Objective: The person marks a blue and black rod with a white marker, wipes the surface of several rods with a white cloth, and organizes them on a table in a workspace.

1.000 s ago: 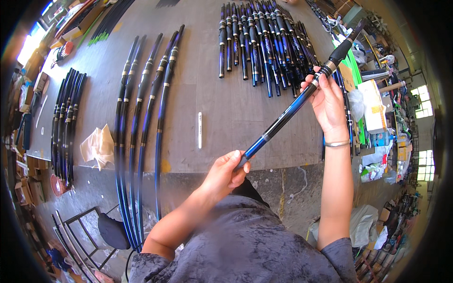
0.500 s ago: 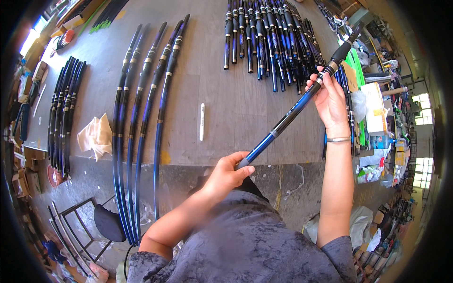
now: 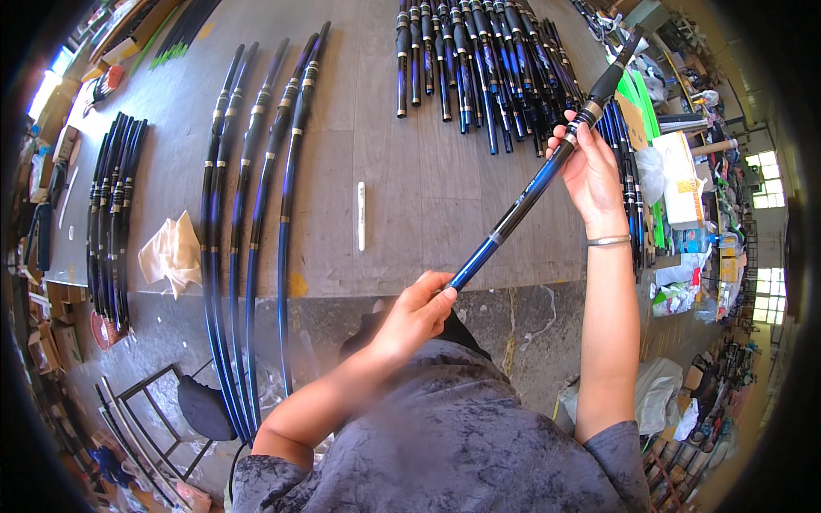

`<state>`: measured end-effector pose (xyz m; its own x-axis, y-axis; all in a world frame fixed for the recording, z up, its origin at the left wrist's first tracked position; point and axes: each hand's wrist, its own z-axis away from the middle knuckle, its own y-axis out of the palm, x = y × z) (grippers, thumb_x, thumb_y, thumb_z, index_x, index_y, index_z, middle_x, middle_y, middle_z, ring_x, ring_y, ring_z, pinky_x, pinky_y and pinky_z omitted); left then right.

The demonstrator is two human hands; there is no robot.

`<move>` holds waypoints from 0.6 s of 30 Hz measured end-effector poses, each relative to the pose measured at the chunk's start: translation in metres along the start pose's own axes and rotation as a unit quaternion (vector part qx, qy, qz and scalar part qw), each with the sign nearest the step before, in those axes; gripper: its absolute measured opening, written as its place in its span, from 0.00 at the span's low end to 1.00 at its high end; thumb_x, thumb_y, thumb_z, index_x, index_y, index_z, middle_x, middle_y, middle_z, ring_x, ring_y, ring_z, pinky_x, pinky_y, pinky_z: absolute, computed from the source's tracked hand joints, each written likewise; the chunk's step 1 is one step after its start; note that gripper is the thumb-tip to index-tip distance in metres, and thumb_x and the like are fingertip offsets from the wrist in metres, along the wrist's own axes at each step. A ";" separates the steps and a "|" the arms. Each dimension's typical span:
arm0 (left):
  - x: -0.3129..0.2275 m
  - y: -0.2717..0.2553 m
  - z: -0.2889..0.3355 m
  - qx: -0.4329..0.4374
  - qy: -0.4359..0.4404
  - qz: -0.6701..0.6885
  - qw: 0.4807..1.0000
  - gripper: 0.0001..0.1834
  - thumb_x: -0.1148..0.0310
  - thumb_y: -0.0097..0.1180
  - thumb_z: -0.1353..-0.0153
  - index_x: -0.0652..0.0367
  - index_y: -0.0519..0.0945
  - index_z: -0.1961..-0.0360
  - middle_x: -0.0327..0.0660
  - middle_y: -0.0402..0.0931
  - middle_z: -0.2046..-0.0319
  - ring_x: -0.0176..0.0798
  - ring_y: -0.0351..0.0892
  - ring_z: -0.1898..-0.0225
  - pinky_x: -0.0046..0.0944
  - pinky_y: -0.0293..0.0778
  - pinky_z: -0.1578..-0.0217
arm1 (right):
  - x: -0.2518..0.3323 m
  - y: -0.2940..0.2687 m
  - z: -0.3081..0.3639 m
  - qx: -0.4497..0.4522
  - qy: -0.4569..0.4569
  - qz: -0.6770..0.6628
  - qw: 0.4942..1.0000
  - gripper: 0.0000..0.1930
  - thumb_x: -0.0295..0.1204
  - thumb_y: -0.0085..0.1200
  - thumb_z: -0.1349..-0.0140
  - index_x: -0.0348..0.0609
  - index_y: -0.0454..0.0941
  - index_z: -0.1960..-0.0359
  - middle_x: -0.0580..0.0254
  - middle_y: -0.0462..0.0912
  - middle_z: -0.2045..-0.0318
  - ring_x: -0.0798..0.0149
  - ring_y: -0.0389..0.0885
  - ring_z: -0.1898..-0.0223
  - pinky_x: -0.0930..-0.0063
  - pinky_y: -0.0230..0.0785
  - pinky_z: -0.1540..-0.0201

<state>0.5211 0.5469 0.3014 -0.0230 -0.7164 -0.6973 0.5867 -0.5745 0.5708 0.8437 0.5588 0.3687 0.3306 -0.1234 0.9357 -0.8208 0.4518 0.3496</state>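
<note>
A blue and black fishing rod slants across in front of me, its black handle up toward the far right. My left hand grips its lower end, thumb laid along the end. Higher up, my right hand holds it near the reel seat, fingers curled round the shaft and a bangle on the wrist. Beyond the rod lies a dense bundle of similar rods on the grey table. A white pen rests on the tabletop left of the rod.
Several long rods lie at the left, overhanging the table's near edge. Beside them are a crumpled cream cloth and a shorter rod bundle. A white box and green strips are at the right. A black-seated chair stands lower left.
The view has shifted slightly. Both hands keep their grip on the rod; its lower end now shows less beyond my left hand, which has closed over the tip.
</note>
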 end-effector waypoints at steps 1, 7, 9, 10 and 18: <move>0.002 -0.001 0.000 0.005 -0.001 0.010 1.000 0.14 0.65 0.45 0.29 0.62 0.72 0.48 0.29 0.60 0.79 0.24 0.57 0.79 0.25 0.56 0.79 | -0.001 0.000 -0.001 0.000 0.002 -0.001 1.000 0.16 0.36 0.52 0.32 0.41 0.71 0.47 0.58 0.81 0.63 0.61 0.81 0.60 0.63 0.76 0.53; 0.008 -0.007 -0.003 0.039 -0.024 0.048 0.998 0.15 0.66 0.46 0.29 0.61 0.71 0.46 0.33 0.69 0.70 0.25 0.64 0.74 0.25 0.62 0.75 | -0.013 0.004 -0.010 0.007 0.035 0.007 0.999 0.16 0.36 0.51 0.32 0.42 0.71 0.48 0.59 0.81 0.63 0.62 0.81 0.60 0.64 0.75 0.53; 0.016 -0.013 -0.006 0.055 -0.022 0.040 0.997 0.15 0.67 0.46 0.29 0.61 0.70 0.45 0.34 0.71 0.66 0.25 0.66 0.72 0.25 0.64 0.74 | -0.018 0.008 -0.015 0.013 0.048 0.011 0.999 0.15 0.35 0.51 0.32 0.42 0.71 0.48 0.59 0.81 0.63 0.62 0.81 0.60 0.65 0.75 0.53; 0.018 -0.014 -0.006 0.060 -0.021 0.038 0.997 0.16 0.67 0.47 0.30 0.60 0.70 0.44 0.34 0.72 0.64 0.25 0.67 0.70 0.26 0.65 0.73 | -0.019 0.013 -0.016 0.017 0.049 0.017 0.999 0.15 0.35 0.51 0.32 0.42 0.71 0.48 0.58 0.81 0.63 0.62 0.81 0.60 0.65 0.75 0.53; 0.016 -0.015 -0.002 0.045 -0.016 0.060 0.997 0.20 0.71 0.51 0.32 0.59 0.68 0.41 0.37 0.75 0.62 0.28 0.72 0.67 0.28 0.70 0.69 | -0.036 0.036 -0.040 0.076 0.072 0.031 0.994 0.15 0.36 0.52 0.32 0.42 0.71 0.50 0.57 0.81 0.63 0.63 0.81 0.61 0.68 0.75 0.55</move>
<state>0.5140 0.5447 0.2810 0.0156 -0.7939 -0.6078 0.5121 -0.5157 0.6868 0.8211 0.6143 0.3460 0.3315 0.0339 0.9428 -0.8988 0.3151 0.3047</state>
